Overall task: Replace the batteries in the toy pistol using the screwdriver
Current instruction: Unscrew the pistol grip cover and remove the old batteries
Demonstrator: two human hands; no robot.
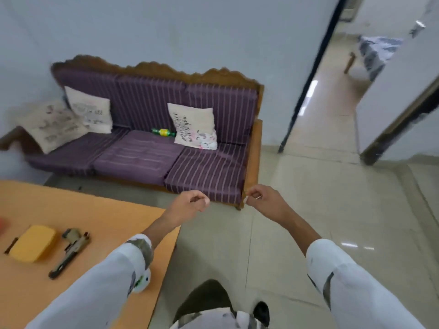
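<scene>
The toy pistol (71,250), tan and dark, lies on the orange table (114,217) at the lower left, beside a yellow case (33,243). A thin dark object (10,245) pokes out left of the case; I cannot tell what it is. Both hands are raised over the floor, off the table's right edge and well away from the pistol. My left hand (190,203) has its fingers curled with the thumb against them, and I see nothing in it. My right hand (263,200) is curled the same way, fingertips together, with nothing plainly held.
A purple striped sofa (147,153) with cushions and a green bottle (164,132) stands beyond the table. A small white and green object (142,283) sits at the table edge under my left sleeve. Tiled floor runs right to an open doorway (332,103).
</scene>
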